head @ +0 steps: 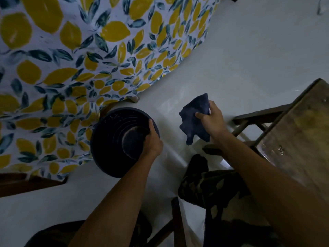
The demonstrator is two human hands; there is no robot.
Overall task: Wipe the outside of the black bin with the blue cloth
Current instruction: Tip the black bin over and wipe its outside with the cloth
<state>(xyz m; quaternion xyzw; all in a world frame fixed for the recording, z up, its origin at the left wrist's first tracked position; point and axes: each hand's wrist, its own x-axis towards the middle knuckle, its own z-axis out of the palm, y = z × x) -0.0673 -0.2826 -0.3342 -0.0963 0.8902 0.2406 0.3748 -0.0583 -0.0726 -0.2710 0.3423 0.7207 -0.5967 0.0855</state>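
Observation:
The black bin (114,139) stands on the pale floor, seen from above with its round mouth open and empty. My left hand (152,139) grips its right rim, thumb inside and fingers outside. To the right of the bin, apart from it, my right hand (211,120) holds the dark blue cloth (193,116) up in the air. The cloth hangs crumpled from my fingers and does not touch the bin.
A table under a lemon-print cloth (80,59) crowds the bin from the left and behind. A wooden chair (292,132) stands at the right. My legs in camouflage trousers (210,186) are below, beside a dark wooden leg (178,223). Bare pale floor (249,59) lies beyond.

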